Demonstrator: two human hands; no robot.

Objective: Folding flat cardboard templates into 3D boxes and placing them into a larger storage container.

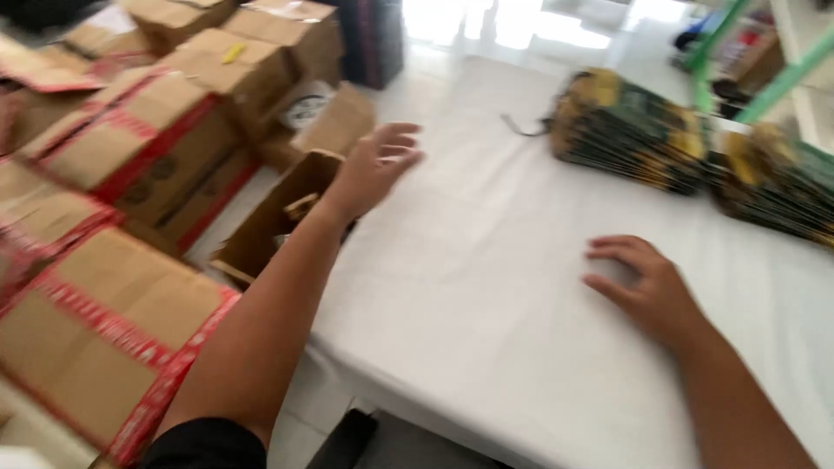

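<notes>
My left hand [375, 165] hangs in the air over the left edge of a white-covered table [486, 260], fingers spread, holding nothing. Just below and left of it stands an open brown cardboard box [274, 217] on the floor. My right hand [647, 282] rests flat on the white cloth, fingers apart, empty. Two stacks of dark green and yellow flat packets lie on the far side of the table: one stack [630, 130] at centre, another stack [777, 187] at the right edge. The view is motion-blurred.
Several taped brown cartons with red tape [113, 321] are piled on the floor to the left. More cartons [243, 61] stand further back. A green metal frame [738, 52] rises behind the table at the far right. A dark cord [521, 128] lies near the centre stack.
</notes>
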